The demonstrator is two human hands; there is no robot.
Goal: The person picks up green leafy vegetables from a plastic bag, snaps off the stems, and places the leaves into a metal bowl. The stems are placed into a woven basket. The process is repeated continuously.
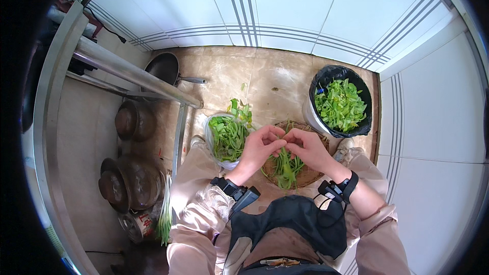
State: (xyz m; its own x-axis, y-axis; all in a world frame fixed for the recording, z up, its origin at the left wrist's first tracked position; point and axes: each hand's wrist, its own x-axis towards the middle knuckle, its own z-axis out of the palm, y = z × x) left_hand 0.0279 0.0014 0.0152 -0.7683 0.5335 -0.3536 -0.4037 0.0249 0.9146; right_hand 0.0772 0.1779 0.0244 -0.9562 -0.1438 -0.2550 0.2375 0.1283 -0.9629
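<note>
My left hand (261, 147) and my right hand (307, 147) meet above a round woven basket (315, 175), with fingertips pinched together on a thin green stem. Long green stems with leaves (284, 170) lie in the basket under my fingers. Left of my left hand stands a bowl or tub lined with a clear plastic bag (209, 143), full of leafy greens (228, 137). At the upper right, a white bucket with a black bag liner (368, 103) holds a heap of loose green leaves (340, 105).
A frying pan (162, 70) rests on the tiled floor (282, 72) near the wall. Brown lidded pots (143, 183), a can (143, 225) and a bundle of long green stalks (165, 214) are at the left, behind a metal table frame (179, 141). Loose leaves (240, 110) lie beside the bagged greens.
</note>
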